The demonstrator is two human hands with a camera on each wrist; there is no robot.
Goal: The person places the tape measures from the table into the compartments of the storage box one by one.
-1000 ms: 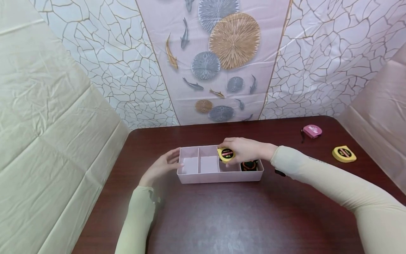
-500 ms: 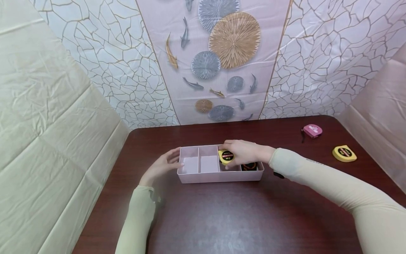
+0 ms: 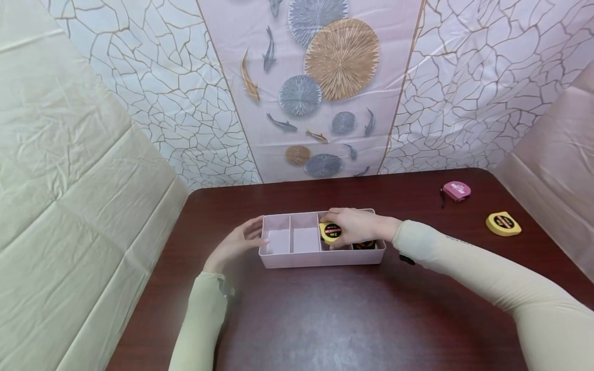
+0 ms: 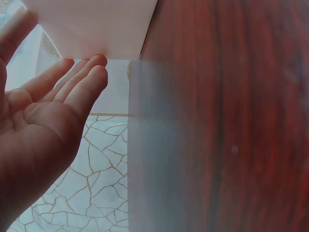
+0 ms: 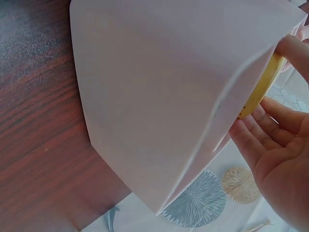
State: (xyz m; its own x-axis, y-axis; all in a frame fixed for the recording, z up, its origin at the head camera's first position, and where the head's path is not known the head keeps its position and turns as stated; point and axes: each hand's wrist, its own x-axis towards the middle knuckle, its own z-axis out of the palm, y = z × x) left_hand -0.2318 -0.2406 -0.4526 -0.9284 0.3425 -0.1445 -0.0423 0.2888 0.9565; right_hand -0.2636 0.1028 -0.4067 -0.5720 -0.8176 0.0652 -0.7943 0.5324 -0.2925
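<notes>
A pale pink divided box [image 3: 320,259] stands on the table with a row of compartments. My right hand [image 3: 355,226] reaches into its third compartment from the left and grips a yellow tape measure [image 3: 330,233], label side facing left. In the right wrist view that tape measure's yellow edge [image 5: 263,87] shows between thumb and fingers, partly below the rim. A dark, orange-marked object [image 3: 364,245] lies in the rightmost compartment, mostly covered by the right hand. My left hand [image 3: 235,243] touches the box's left end with extended fingers, its thumb at the rim.
On the right of the dark red wooden table [image 3: 315,314] lie a pink tape measure [image 3: 457,190] with a dark strap and another yellow tape measure [image 3: 503,224]. Patterned cloth [image 3: 185,113] hangs behind the table, with plain cloth at both sides.
The right hand has lowered the yellow tape measure further into the third compartment. The left hand and the box have stayed in place.
</notes>
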